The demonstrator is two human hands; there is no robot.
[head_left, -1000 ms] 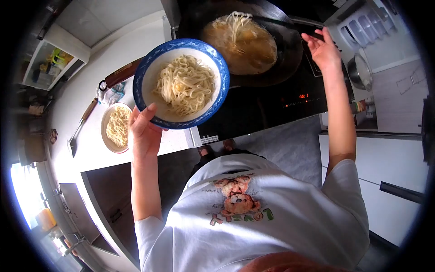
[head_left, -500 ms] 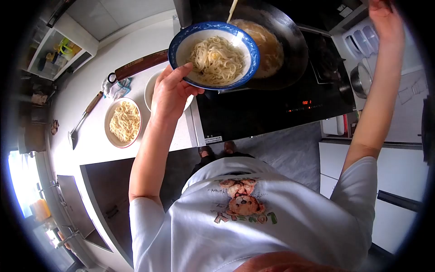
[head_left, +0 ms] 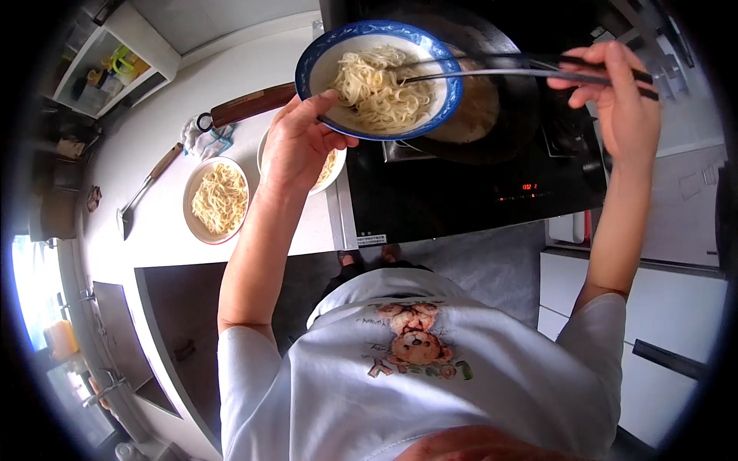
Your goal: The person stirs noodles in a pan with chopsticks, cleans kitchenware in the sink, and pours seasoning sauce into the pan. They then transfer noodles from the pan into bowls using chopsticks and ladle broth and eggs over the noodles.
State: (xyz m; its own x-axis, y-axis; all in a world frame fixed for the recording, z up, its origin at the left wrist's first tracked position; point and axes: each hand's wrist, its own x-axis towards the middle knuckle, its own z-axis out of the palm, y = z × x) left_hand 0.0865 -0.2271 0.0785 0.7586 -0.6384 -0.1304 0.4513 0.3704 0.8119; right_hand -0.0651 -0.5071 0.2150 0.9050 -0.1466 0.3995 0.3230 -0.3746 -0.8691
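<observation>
My left hand (head_left: 302, 146) grips a blue-and-white bowl (head_left: 377, 29) by its near left rim, thumb on top. Pale noodles (head_left: 384, 98) fill much of the bowl, which is held up over the edge of a wok (head_left: 516, 127). A pair of dark chopsticks (head_left: 507, 72) is in my right hand (head_left: 626, 107), and their tips reach into those noodles. Brownish liquid (head_left: 473, 115) shows in the wok, partly hidden behind the bowl.
On the white counter (head_left: 265, 230) stand a bowl of noodles (head_left: 219, 200) and another noodle bowl (head_left: 332, 173), half covered by my left arm. A ladle (head_left: 150, 180), a cloth (head_left: 209, 140) and the wok's wooden handle (head_left: 250, 106) lie nearby. The black cooktop (head_left: 461, 201) has a lit display.
My right hand has come down from the upper right with chopsticks, whose tips now touch the noodles. The held bowl has shifted slightly up and right in the view.
</observation>
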